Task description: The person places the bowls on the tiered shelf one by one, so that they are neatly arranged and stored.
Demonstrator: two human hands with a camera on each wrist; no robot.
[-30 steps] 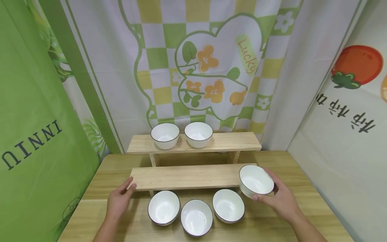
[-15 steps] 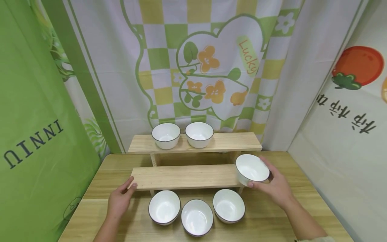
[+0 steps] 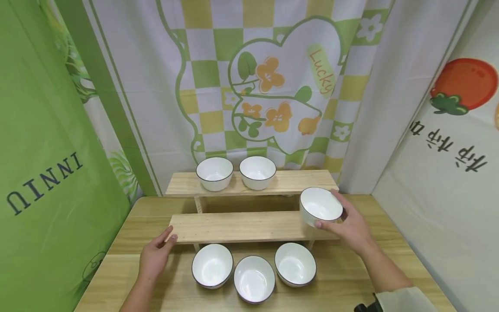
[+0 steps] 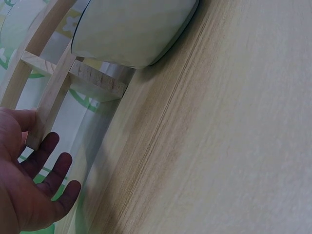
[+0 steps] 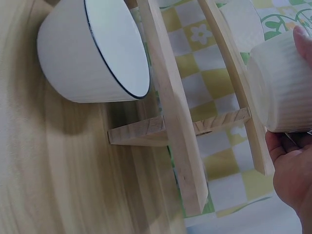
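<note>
My right hand (image 3: 352,227) holds a white bowl (image 3: 320,206) with a dark rim by its right side. In the head view that bowl appears over the right end of the lower wooden shelf board (image 3: 241,227); in the right wrist view there is air between its base and that board. At the board's left end, my left hand (image 4: 29,180) pinches the wood between thumb and index finger, the other fingers spread loosely. On the upper board (image 3: 300,181) stand two matching bowls, a left one (image 3: 214,174) and a right one (image 3: 257,173).
In front of the shelf, on the wooden table (image 3: 351,277), stand three more white bowls: left (image 3: 212,266), middle (image 3: 254,279) and right (image 3: 295,264). A patterned curtain (image 3: 280,86) hangs behind, and printed cloths flank the table on both sides.
My right hand has raised the bowl up and slightly left, from beside the lower board's right end to above it. The left hand stays at the board's left end.
</note>
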